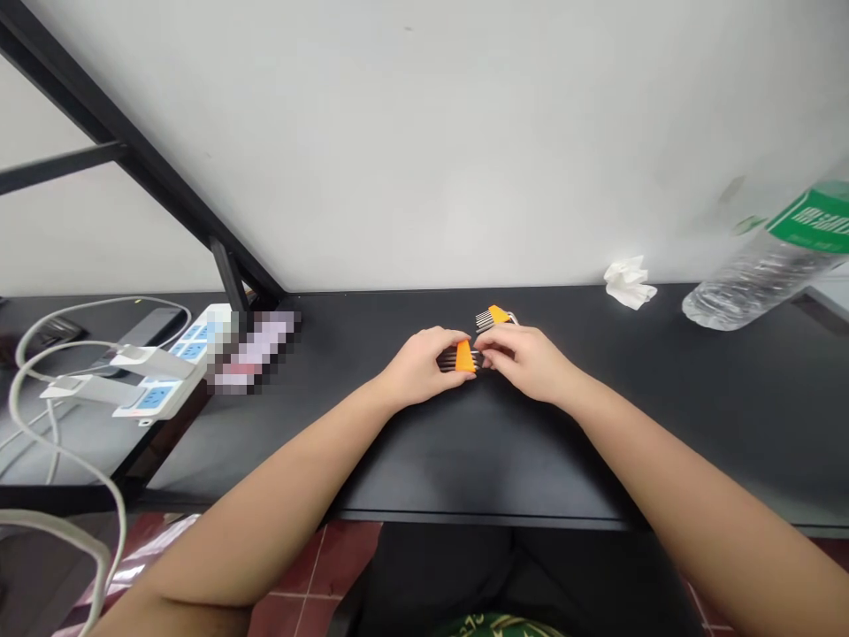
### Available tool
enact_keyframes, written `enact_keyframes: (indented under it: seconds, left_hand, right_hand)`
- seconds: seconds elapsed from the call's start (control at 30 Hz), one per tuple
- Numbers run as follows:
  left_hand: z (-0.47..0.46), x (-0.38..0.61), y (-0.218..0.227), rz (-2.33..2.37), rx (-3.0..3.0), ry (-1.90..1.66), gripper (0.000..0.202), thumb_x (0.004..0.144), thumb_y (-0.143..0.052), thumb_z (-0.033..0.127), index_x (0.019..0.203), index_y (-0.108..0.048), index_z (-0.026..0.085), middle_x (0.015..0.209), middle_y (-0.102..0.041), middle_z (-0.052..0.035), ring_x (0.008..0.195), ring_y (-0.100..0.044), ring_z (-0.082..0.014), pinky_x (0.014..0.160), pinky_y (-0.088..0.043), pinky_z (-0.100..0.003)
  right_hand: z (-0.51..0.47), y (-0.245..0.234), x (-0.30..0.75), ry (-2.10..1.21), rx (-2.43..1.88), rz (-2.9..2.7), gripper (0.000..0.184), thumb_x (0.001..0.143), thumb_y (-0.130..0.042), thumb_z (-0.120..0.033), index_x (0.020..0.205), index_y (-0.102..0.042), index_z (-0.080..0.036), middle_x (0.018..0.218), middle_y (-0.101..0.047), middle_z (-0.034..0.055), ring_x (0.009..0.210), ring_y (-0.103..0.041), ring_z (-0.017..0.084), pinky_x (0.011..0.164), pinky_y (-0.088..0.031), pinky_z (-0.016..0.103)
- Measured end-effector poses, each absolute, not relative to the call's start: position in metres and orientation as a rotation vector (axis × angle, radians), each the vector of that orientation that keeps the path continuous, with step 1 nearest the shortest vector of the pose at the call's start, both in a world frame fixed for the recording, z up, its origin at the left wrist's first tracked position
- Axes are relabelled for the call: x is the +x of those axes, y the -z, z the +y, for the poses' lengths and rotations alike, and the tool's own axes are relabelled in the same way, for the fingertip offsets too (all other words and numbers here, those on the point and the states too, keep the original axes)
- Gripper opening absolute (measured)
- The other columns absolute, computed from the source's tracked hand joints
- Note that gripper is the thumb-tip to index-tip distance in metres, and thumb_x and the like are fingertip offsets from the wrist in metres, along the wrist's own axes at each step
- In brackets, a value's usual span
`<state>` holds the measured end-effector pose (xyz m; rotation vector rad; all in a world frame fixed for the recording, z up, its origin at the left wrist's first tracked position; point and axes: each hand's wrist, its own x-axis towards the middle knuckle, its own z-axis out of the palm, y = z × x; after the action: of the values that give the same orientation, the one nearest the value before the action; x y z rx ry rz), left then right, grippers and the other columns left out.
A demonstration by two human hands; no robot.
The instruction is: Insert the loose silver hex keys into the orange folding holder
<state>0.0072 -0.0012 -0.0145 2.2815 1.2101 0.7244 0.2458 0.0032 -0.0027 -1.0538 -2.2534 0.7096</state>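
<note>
Pinching orange plastic hex-key holder (465, 356) between left hand (421, 364) and right hand (525, 360), second orange holder (494, 317) just beyond them.

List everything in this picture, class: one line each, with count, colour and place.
held key set: one, orange holder, dark keys, between both hands
second key set: one, orange holder, on the table behind the hands
table: one, black, across the view
tissue: one, white, crumpled, on the table by the wall
bottle: one, clear with green label, table's far right
power strip: one, white with blue sockets, left
cables: several, white, far left
blurred item: one, pinkish, right of the power strip
frame: one, black, upper left
left hand: one, bare, gripping the held key set
right hand: one, bare, fingers on the held key set
</note>
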Motion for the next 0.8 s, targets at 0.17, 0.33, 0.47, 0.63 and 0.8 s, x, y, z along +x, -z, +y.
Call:
enact_keyframes:
  seconds: [0.17,0.33,0.47,0.63,0.8]
  left_hand:
    - [0.001,0.004,0.021,1.21,2.152,-0.761,0.054,0.08,-0.083,0.041,0.128,-0.067,0.021,0.113,-0.074,-0.0048,0.098,-0.071,-0.0195,0.089,-0.06,-0.032]
    - [0.002,0.003,0.023,1.212,2.158,-0.716,0.055,0.079,-0.084,0.042,0.127,-0.068,0.021,0.1,-0.074,-0.0019,0.087,-0.07,-0.0173,0.084,-0.059,-0.031]
    - [0.003,0.004,0.022,1.216,2.154,-0.704,0.055,0.078,-0.083,0.044,0.126,-0.068,0.021,0.1,-0.074,-0.0019,0.089,-0.07,-0.0184,0.085,-0.058,-0.032]
    - [0.004,0.004,0.023,1.205,2.147,-0.694,0.057,0.078,-0.083,0.046,0.126,-0.069,0.021,0.098,-0.074,-0.0016,0.088,-0.07,-0.0188,0.084,-0.057,-0.032]
    - [0.004,0.004,0.023,1.218,2.166,-0.697,0.056,0.078,-0.083,0.049,0.124,-0.069,0.021,0.097,-0.075,-0.0018,0.086,-0.07,-0.0189,0.083,-0.058,-0.032]
  right_hand:
    - [0.017,0.002,0.271,-0.449,-1.44,-2.384,0.016,0.09,-0.057,-0.013,0.09,-0.072,-0.019,0.096,-0.069,0.0061,0.081,-0.062,0.018,0.077,-0.046,0.03]
    - [0.024,0.005,0.28,-0.397,-1.618,-2.506,0.018,0.092,-0.057,-0.015,0.085,-0.073,-0.02,0.1,-0.068,0.006,0.085,-0.063,0.018,0.075,-0.045,0.028]
    - [0.02,0.003,0.273,-0.285,-1.618,-2.612,0.02,0.095,-0.055,-0.016,0.084,-0.072,-0.019,0.1,-0.068,0.0086,0.085,-0.064,0.019,0.07,-0.043,0.029]
    - [0.013,0.0,0.263,-0.086,-1.712,-2.658,0.018,0.093,-0.055,-0.015,0.082,-0.069,-0.018,0.1,-0.069,0.0117,0.075,-0.062,0.02,0.059,-0.035,0.031]
    - [0.01,0.003,0.259,-0.03,-1.691,-2.636,0.016,0.09,-0.055,-0.013,0.08,-0.066,-0.018,0.099,-0.07,0.0109,0.072,-0.061,0.019,0.058,-0.031,0.032]
